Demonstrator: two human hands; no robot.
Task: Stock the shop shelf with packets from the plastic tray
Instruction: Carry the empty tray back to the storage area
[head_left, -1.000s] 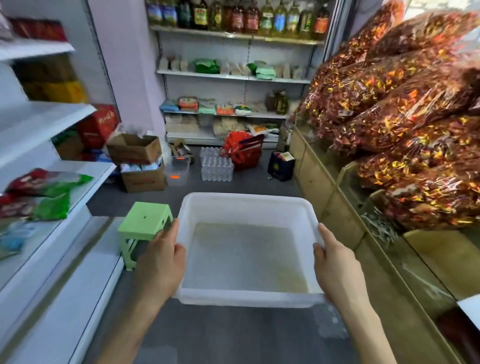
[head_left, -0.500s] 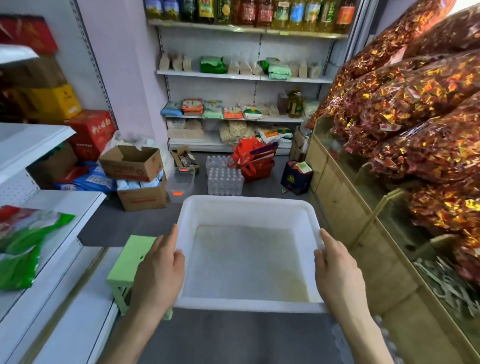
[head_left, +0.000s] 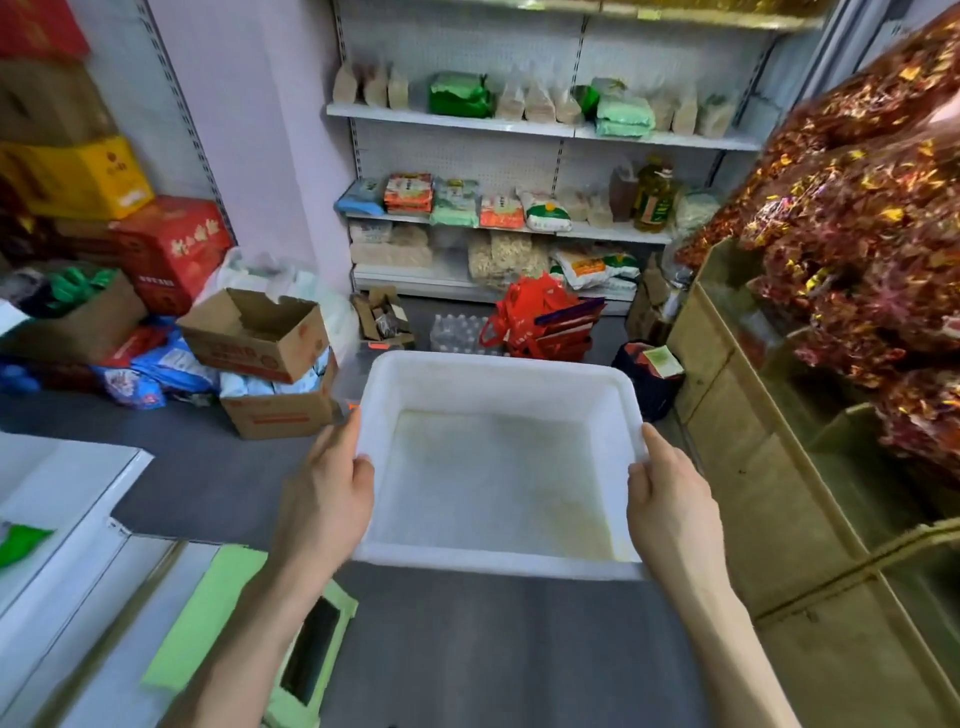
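Left hand and right hand: each grip clasps a side rim of the empty white plastic tray, carried level above the floor. The green stool has slipped near-left behind it; stocking appears finished.

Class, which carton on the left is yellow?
The yellow carton under the brown carton, beside the gold-printed red carton; the others are brown or red.

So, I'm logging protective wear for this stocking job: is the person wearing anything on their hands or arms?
No. The left hand and right hand are bare: no gloves, rings or watch. The left forearm and right forearm are bare too, with no sleeve in view.
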